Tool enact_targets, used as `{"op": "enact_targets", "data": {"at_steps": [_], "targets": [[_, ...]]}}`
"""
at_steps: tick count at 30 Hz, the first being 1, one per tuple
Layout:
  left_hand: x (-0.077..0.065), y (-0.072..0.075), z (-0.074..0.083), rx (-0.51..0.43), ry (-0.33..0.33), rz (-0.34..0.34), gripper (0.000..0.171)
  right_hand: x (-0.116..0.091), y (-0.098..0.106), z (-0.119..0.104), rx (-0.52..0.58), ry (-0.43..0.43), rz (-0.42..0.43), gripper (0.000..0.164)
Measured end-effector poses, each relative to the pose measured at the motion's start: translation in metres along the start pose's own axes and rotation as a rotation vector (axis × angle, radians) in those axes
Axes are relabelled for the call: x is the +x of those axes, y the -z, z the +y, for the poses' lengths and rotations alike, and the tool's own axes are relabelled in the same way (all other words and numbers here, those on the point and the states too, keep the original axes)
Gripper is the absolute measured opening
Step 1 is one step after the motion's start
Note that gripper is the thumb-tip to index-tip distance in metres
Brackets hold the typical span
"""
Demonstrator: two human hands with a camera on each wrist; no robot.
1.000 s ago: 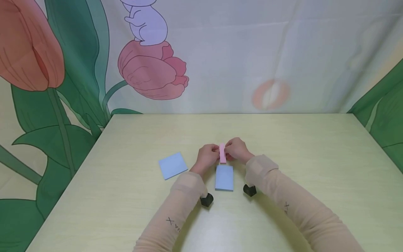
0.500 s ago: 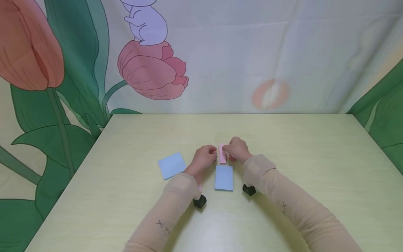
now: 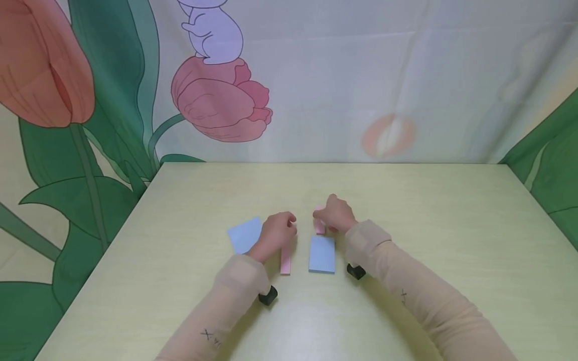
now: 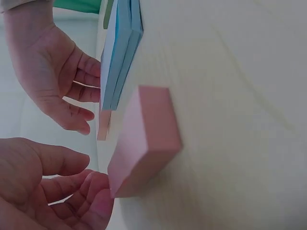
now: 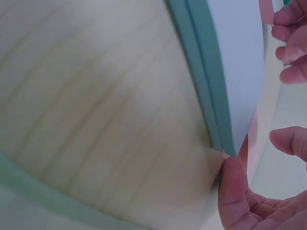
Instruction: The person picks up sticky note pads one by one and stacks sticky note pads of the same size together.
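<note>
with the left hand (image 3: 272, 234), loosely bent at the fingers and parted at the thumb, hovers at the far end of a long pink rectangular block (image 3: 285, 261) with a matte surface, lying on a pale wood-grained table (image 3: 406, 200); cannot tell touching from just beside. wears beige cloth sleeves (image 3: 198, 321) on both arms, with a small black device (image 3: 268, 296) under the left wrist and a matching black device (image 3: 356, 272) under the right. to the right of that block, apart from it, has a flat blue rectangular slab (image 3: 321, 254), with two layers visible along the edge in the left wrist view. to the left, partly covered by the left hand, has a pale blue square slab (image 3: 244, 234), lying askew. with the right hand (image 3: 335, 215), spread between thumb and fingers, hovers over a second long pink block (image 3: 320, 229), just beyond the rectangular slab; cannot tell contact there. past the table, faces a pale printed cloth backdrop (image 3: 316, 75) with tulips, green leaves and a small lilac animal.
</note>
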State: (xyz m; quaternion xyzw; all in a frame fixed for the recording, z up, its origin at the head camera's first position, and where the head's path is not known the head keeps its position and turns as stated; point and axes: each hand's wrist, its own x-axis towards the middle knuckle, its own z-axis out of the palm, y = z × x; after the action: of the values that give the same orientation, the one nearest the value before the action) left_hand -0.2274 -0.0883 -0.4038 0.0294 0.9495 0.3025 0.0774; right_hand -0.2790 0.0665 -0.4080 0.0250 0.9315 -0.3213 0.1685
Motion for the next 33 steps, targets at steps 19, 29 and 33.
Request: {"op": "enact_targets", "data": {"at_steps": [19, 29, 33], "targets": [[-0.016, 0.018, -0.009, 0.212, 0.089, -0.131, 0.011, 0.001, -0.004, -0.005, -0.125, 0.036, -0.02, 0.023], [-0.016, 0.017, -0.012, 0.188, 0.055, -0.154, 0.009, 0.004, -0.004, -0.003, -0.131, 0.053, -0.023, 0.024], [-0.016, 0.016, -0.013, 0.188, 0.041, -0.156, 0.008, 0.005, -0.004, -0.002, -0.122, 0.058, -0.024, 0.025]]}}
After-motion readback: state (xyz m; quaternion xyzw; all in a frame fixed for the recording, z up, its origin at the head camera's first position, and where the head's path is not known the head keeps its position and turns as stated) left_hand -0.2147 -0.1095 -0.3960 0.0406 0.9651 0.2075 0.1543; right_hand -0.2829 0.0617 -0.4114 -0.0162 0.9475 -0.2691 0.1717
